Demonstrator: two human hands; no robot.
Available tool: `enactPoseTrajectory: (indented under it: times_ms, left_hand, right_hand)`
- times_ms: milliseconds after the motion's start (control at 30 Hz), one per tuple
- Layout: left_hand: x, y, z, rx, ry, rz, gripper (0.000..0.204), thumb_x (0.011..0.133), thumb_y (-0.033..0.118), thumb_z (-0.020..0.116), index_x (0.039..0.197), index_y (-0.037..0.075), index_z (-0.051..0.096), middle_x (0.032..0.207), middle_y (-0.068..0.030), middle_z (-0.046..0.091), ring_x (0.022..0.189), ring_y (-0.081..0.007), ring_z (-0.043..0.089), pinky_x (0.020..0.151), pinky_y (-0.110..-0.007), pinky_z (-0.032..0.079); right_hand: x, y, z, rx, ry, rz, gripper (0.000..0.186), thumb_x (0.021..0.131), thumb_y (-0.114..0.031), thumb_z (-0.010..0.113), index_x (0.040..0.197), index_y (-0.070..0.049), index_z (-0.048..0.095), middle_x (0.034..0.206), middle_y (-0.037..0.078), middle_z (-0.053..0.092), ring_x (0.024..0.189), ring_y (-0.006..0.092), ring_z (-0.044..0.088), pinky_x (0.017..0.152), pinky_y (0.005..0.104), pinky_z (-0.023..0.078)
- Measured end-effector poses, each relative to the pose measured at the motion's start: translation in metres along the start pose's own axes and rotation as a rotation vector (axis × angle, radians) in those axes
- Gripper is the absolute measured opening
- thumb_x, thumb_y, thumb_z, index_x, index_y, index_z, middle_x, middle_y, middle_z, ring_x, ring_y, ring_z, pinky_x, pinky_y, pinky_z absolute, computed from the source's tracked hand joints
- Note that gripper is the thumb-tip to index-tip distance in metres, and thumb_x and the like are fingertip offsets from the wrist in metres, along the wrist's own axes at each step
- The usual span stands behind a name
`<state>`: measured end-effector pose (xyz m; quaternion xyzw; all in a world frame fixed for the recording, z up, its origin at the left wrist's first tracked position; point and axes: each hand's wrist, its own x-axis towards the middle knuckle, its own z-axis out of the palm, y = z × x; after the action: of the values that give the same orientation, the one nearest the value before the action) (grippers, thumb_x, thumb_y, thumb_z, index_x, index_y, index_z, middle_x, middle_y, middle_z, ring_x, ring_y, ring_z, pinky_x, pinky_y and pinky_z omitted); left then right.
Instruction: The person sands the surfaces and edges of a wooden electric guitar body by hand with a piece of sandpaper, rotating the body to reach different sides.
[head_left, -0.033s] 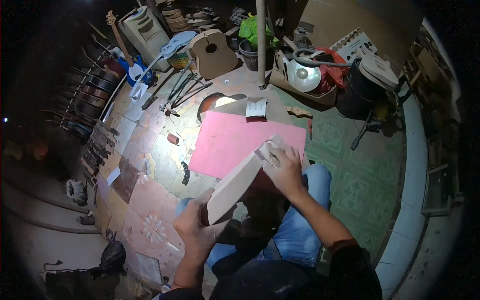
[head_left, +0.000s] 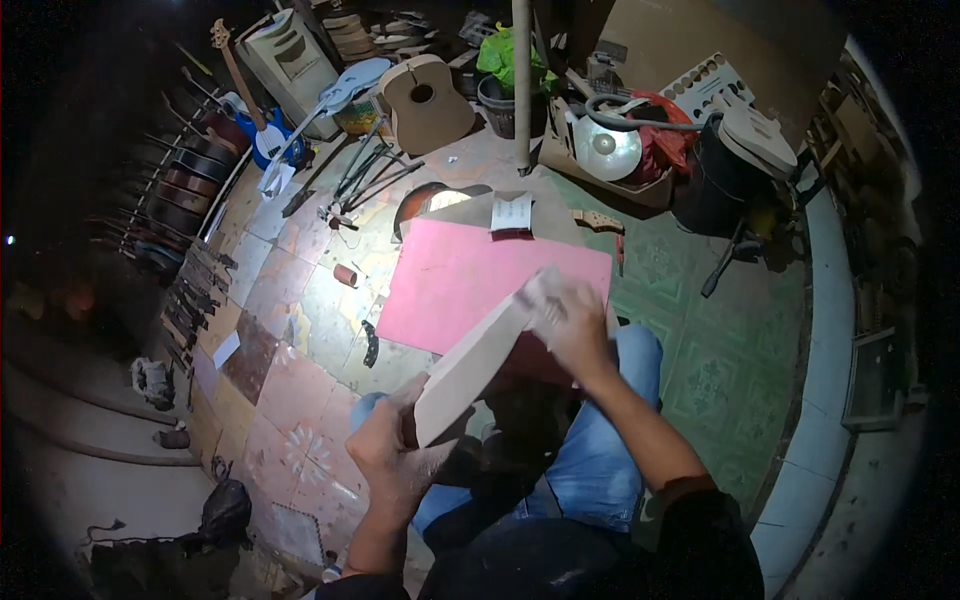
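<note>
My left hand [head_left: 385,445] grips the lower end of a wooden piece [head_left: 465,375] with a long pale edge and a darker face, held over my lap. My right hand [head_left: 568,330] is closed on a small pale pad [head_left: 536,290] against the upper end of that piece; motion blurs both. Just beyond lies a large pink sheet [head_left: 450,270] on the floor. A small white paper [head_left: 512,208] rests at the sheet's far edge.
Acoustic guitar body [head_left: 430,125], blue guitar [head_left: 275,145] and racked guitars [head_left: 185,185] stand ahead and left. A pole [head_left: 522,90], box [head_left: 560,160] and black bucket [head_left: 700,190] are ahead and right. A reddish cylinder [head_left: 347,275] and dark curved part [head_left: 371,343] lie left of the sheet.
My right hand and the pad have shifted slightly along the upper end of the piece and are now blurred. My left hand stays about where it was.
</note>
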<state>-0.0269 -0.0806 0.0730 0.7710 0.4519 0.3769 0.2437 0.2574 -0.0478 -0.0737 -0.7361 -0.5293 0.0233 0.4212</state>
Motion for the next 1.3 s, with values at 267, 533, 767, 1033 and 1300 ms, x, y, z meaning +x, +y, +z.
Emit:
enactPoseTrajectory:
  times_ms: [267,533,767,1033,1300]
  left_hand:
    - [-0.003,-0.009,-0.001,-0.107,0.012,-0.05,0.055,0.067,0.003,0.094,0.111,-0.004,0.062,0.113,-0.019,0.071,0.102,-0.0224,0.071,0.09,-0.036,0.058]
    - [0.01,-0.019,-0.001,-0.095,0.072,0.039,0.053,0.064,0.01,0.095,0.106,-0.005,0.066,0.105,-0.0203,0.075,0.093,-0.0215,0.075,0.08,-0.033,0.061]
    - [0.001,-0.07,-0.032,-0.205,0.028,0.074,0.06,0.059,0.008,0.095,0.107,-0.009,0.064,0.111,-0.0222,0.072,0.103,-0.0257,0.072,0.093,-0.038,0.057]
    - [0.02,-0.14,0.016,-0.37,0.306,0.072,0.059,0.061,0.011,0.096,0.106,0.002,0.06,0.105,-0.0058,0.064,0.096,-0.0159,0.061,0.086,-0.031,0.05]
    - [-0.001,-0.205,0.155,-0.156,0.127,-0.215,0.044,0.07,0.018,0.089,0.103,0.003,0.063,0.078,-0.0122,0.068,0.075,-0.021,0.069,0.073,-0.033,0.054]
  right_hand:
    - [-0.011,-0.044,-0.028,-0.095,0.132,-0.281,0.034,0.081,-0.015,0.074,0.113,-0.006,0.071,0.088,0.016,0.066,0.083,0.0293,0.067,0.078,0.0357,0.054]
    - [0.049,0.099,-0.004,1.029,-0.582,1.131,0.023,0.095,-0.03,0.065,0.096,-0.008,0.069,0.08,0.003,0.067,0.061,0.0152,0.064,0.051,0.0314,0.052]
    - [0.004,0.08,0.037,1.913,-0.414,1.043,0.035,0.096,-0.037,0.062,0.114,-0.007,0.067,0.098,0.008,0.072,0.081,0.0235,0.072,0.078,0.0389,0.061]
    - [0.1,0.023,-0.059,1.93,-0.386,0.598,0.049,0.096,-0.043,0.057,0.125,-0.005,0.062,0.113,0.013,0.072,0.099,0.0288,0.072,0.09,0.0454,0.059]
    - [0.13,-0.037,-0.1,1.218,-0.424,0.363,0.029,0.096,-0.016,0.058,0.122,-0.003,0.058,0.095,0.005,0.064,0.079,0.0131,0.065,0.076,0.03,0.059]
